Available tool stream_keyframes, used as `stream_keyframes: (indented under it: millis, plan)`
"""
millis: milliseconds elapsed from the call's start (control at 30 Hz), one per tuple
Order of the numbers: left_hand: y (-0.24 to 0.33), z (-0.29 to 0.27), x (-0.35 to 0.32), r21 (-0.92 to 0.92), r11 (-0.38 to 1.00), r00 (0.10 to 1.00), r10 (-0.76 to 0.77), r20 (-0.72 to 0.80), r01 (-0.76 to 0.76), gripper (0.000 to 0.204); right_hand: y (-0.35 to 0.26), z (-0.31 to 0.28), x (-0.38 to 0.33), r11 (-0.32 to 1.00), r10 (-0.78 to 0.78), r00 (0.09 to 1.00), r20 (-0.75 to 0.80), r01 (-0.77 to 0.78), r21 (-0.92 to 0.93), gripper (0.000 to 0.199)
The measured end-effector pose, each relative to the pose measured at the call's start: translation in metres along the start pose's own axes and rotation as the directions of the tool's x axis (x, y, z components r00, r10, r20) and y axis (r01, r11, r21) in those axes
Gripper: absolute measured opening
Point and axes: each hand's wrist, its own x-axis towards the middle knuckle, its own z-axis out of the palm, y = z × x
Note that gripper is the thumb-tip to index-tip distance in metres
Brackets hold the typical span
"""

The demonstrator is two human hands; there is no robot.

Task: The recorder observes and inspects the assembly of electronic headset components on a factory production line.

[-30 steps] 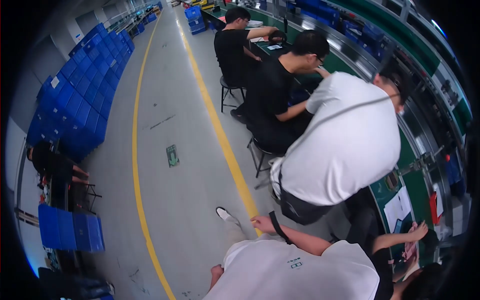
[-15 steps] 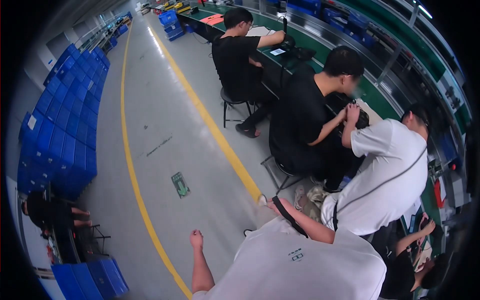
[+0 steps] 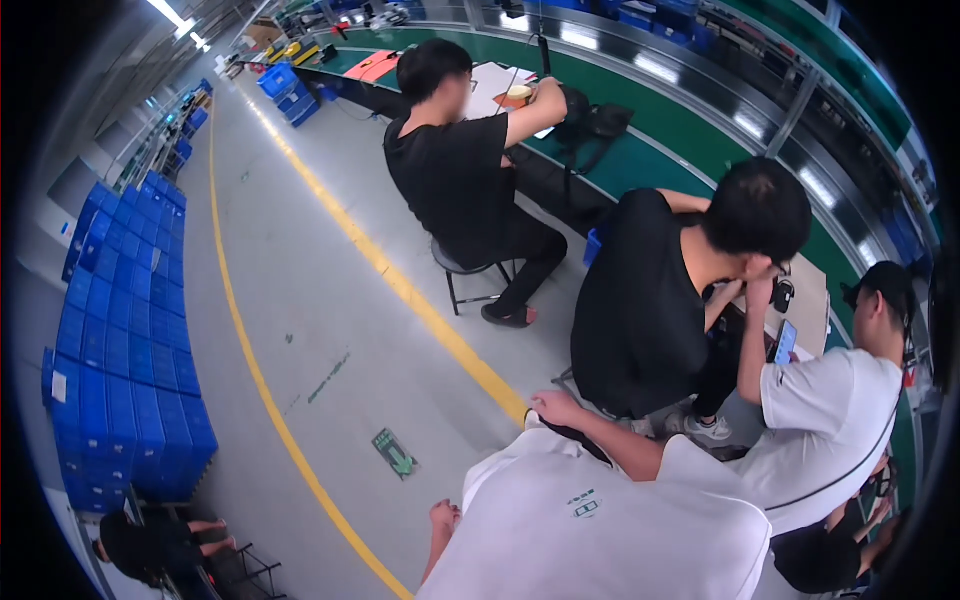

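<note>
My left hand (image 3: pixel 445 515) hangs beside my white shirt (image 3: pixel 610 520), its fingers curled in with nothing visible in them; the shirt hides much of that forearm. In front of my chest my right hand (image 3: pixel 556 408) is closed, its forearm reaching in from the right. A black strap (image 3: pixel 585 440) runs along the underside of that forearm, close to the hand. Whether the fingers grip the strap or something else is hidden. Below both hands is the grey floor (image 3: pixel 320 270).
Seated co-workers in black (image 3: pixel 450 180) (image 3: pixel 640 300) line the green workbench (image 3: pixel 640 195). A person in white (image 3: pixel 820 430) sits close on my right, beside a lit phone (image 3: pixel 786 340). Blue crates (image 3: pixel 130 340) stack up at left. Yellow lines (image 3: pixel 400 285) and a green arrow sign (image 3: pixel 397 455) mark the floor.
The view has shifted, bringing more bench into sight. My left forearm is now mostly behind my shirt. The person in white has turned, and a phone now shows near their hand.
</note>
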Motion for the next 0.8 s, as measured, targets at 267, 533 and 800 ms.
stream_keyframes:
  millis: [267, 533, 800]
  plan:
    - [0.133, 0.004, 0.151, 0.553, 0.684, 0.880, 0.381, 0.285, -0.475, 0.026, -0.035, -0.064, 0.127, 0.978, 0.078, 0.985, -0.154, -0.046, 0.204, 0.030]
    - [0.383, 0.021, 0.289, -0.077, 0.995, 0.977, 0.073, 0.202, -0.058, 0.026, 0.030, -0.070, 0.191, 0.839, 0.443, 0.860, -0.254, -0.297, 0.457, 0.032]
    - [0.522, 0.033, 0.395, 0.019, 0.995, 0.932, 0.085, 0.354, -0.098, 0.027, 0.002, -0.102, 0.246, 0.552, 0.782, 0.573, -0.245, -0.454, 0.700, 0.025]
